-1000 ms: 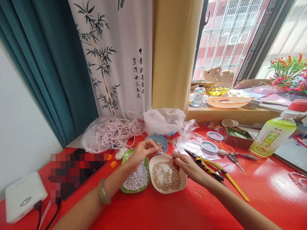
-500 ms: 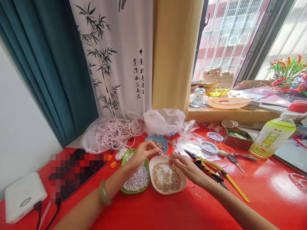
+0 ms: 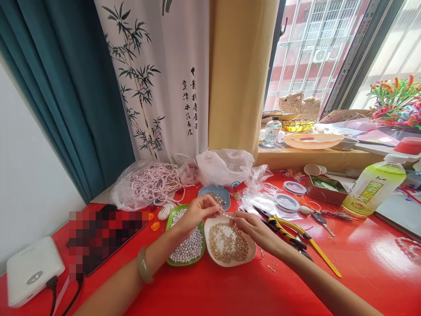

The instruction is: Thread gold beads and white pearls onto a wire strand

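A short strand of small pale beads (image 3: 226,214) runs between my two hands, over the far rim of a cream dish. My left hand (image 3: 199,210) pinches its left end between thumb and fingertips. My right hand (image 3: 249,224) has its fingers closed on the other end. Below my right wrist a bit of beaded strand (image 3: 262,253) shows against the red table. The cream dish (image 3: 230,264) holds small gold beads (image 3: 241,252). Partly under my left forearm, a green dish (image 3: 170,221) contains white pearl beads (image 3: 189,248). Behind them stands a blue dish (image 3: 226,191) of mixed small beads.
Pliers with yellow handles (image 3: 315,250) lie right of my right hand. Behind are bagged pink bead strands (image 3: 154,182), a white plastic bag (image 3: 225,166) and two round spools (image 3: 287,202). A drink bottle (image 3: 375,186) and a tin (image 3: 325,193) stand right; a white power bank (image 3: 36,272) lies left.
The strand between my hands shows more plainly now. My right hand has shifted slightly left, and a beaded piece has come into sight below its wrist.
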`<state>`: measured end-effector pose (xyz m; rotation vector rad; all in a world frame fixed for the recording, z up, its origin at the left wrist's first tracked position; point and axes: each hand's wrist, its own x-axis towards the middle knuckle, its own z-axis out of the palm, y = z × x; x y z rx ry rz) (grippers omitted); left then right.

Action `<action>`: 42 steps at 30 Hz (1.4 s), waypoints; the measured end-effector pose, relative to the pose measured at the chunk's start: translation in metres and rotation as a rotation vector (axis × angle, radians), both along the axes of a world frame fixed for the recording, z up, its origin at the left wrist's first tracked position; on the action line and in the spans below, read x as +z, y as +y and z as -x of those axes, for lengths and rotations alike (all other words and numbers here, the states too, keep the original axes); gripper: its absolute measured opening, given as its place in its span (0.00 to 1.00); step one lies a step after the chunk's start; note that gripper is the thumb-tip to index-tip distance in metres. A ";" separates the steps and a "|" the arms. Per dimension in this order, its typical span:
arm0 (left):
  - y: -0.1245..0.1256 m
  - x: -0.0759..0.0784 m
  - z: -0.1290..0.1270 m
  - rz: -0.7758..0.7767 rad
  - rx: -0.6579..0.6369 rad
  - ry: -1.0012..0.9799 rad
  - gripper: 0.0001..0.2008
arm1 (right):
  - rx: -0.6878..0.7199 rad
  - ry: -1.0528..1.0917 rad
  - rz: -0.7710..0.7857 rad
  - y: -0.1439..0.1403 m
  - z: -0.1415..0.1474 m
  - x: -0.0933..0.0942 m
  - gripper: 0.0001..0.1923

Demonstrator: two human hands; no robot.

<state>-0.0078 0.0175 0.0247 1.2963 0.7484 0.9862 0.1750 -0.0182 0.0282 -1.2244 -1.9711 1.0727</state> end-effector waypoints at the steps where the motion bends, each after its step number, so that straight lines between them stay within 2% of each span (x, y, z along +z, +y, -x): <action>1: 0.000 0.000 0.000 0.000 -0.001 -0.002 0.09 | 0.006 -0.001 -0.010 0.000 0.000 0.000 0.14; 7: -0.001 0.000 -0.001 -0.002 0.001 -0.003 0.10 | -0.013 0.032 -0.042 0.001 0.001 0.001 0.11; 14: -0.001 -0.002 -0.003 -0.032 -0.024 0.003 0.10 | 0.003 0.096 0.068 -0.001 0.004 0.003 0.09; 21: -0.004 -0.003 -0.004 -0.035 -0.041 0.020 0.09 | -0.014 0.018 0.004 -0.003 0.003 0.004 0.11; 29: -0.006 -0.002 -0.007 -0.030 -0.031 0.031 0.09 | -0.004 0.103 0.077 0.000 0.003 -0.002 0.10; 38: -0.010 -0.001 -0.008 -0.034 -0.041 0.029 0.10 | -0.005 0.081 0.015 -0.001 0.002 0.002 0.10; 42: -0.011 0.000 -0.010 -0.025 -0.034 0.038 0.11 | 0.033 0.131 0.076 -0.001 0.003 0.000 0.09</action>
